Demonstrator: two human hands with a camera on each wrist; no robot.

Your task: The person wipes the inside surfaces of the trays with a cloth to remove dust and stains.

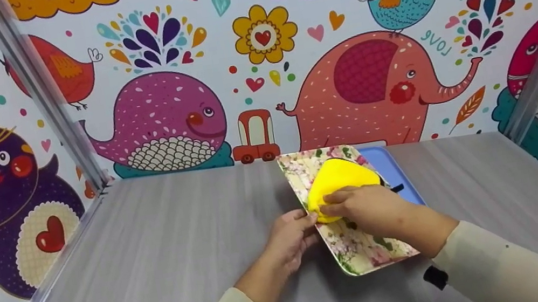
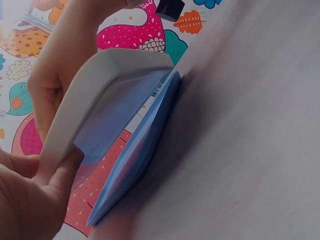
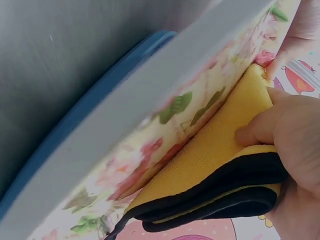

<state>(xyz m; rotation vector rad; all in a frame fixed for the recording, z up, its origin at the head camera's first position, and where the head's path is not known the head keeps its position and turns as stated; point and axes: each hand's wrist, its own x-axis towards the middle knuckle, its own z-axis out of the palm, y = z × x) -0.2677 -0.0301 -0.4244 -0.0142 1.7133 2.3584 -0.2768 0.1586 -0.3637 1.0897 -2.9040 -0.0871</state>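
A floral-patterned tray (image 1: 363,255) is raised at a tilt above the table. My left hand (image 1: 289,240) grips its left edge, and in the left wrist view the fingers wrap onto the pale underside (image 2: 112,112). Against the floral face, my right hand (image 1: 377,212) holds a folded yellow cloth (image 1: 341,177) with black edging. The right wrist view shows the cloth (image 3: 210,145) doubled over in the fingers, along the flowers. Below and behind the floral tray lies a blue tray (image 1: 385,161), partly hidden by it.
The grey wood-grain table (image 1: 178,231) spreads around the trays. A wall with cartoon animals (image 1: 247,23) stands at the back, with metal posts (image 1: 44,95) at the corners. A black strap (image 1: 435,277) hangs by the right sleeve.
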